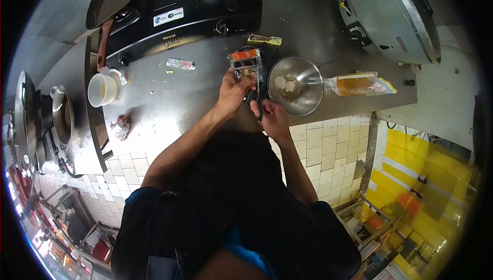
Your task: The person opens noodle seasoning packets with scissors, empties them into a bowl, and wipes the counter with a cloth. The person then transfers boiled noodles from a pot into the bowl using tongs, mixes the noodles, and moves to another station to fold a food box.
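Snipping, apparently, by the surface's (pixel 203 87) front edge, our left grip (pixel 236 89) pinches a packet (pixel 245 55), our right grip (pixel 275 119) scissors (pixel 259 104); next cut wants steadiness.

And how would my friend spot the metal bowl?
Find the black stove, then the steel counter in front. Near the person's right hand sits a round silver bowl. Unlike the amber pouch beside it, it's wide-mouthed, with pale and brown powder inside.
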`<state>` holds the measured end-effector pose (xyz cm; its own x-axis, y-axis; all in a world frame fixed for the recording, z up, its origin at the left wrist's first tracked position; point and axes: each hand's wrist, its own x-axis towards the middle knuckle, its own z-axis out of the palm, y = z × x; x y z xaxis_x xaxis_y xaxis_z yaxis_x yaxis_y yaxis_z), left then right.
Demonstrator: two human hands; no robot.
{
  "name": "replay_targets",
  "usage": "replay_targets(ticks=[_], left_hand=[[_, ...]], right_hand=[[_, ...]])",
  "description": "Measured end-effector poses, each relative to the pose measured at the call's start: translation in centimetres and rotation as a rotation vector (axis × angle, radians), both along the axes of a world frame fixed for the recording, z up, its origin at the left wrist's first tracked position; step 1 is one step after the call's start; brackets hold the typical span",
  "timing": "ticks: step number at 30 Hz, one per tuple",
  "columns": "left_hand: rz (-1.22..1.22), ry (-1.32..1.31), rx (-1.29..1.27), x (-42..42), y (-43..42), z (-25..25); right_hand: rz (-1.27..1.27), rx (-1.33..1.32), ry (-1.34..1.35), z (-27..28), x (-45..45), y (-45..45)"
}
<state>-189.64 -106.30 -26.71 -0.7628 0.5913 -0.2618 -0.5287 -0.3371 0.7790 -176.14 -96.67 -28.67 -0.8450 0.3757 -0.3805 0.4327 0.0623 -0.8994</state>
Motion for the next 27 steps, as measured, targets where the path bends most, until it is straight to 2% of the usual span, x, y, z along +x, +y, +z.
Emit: replay_targets(ticks=[3, 6, 8, 9, 11, 15, 17, 21, 23, 24, 27], left_hand=[[-0.023, -0.043, 0.022, -0.7, -0.1, -1.0], [-0.075, -0.035, -0.012, -0.6, -0.2, -1.6], [-0.13, -0.065, -0.028, -0.1, -0.3, -2.1], [-0.134, -0.066, -0.029, -0.2, -0.4, -2.4], [-0.216, -0.12, 0.009, -0.5, -0.7, -3.0], [-0.224, -0.128, 0.001, -0.6, -1.0, -2.8], [-0.32, -0.191, -0.005, -0.6, -1.5, -2.1], [-0.211, -0.225, -0.036, -0.2, -1.3, -2.1], [-0.414, -0.189, 0.046, -1.1, -2.2, -2.6], [-0.411, -0.19, 0.047, -0.9, -2.1, -2.8], [-0.271, -0.199, -0.003, -0.7, -2.1, -2.2]], right_hand=[[0.025, 0.114, -0.006, 0.9, -0.3, -0.1], [-0.043, 0.044, -0.051, 1.6, -0.7, -0.8], [-0.172, -0.183, -0.064, 2.9, -1.4, -1.0], [-0.176, -0.184, -0.065, 2.5, -1.3, -1.0], [-0.171, -0.135, -0.11, 1.0, -1.0, -1.1], [-0.222, -0.015, -0.103, 0.3, -1.0, -1.8], [-0.318, -0.343, -0.026, 1.5, -1.6, -2.3], [-0.236, -0.188, -0.077, -0.7, -1.3, -1.7], [-0.238, -0.092, -0.113, -0.5, -1.3, -2.0], [-0.235, -0.091, -0.114, -0.6, -1.2, -1.9], [-0.224, -0.106, -0.111, -0.6, -1.7, -1.9]])
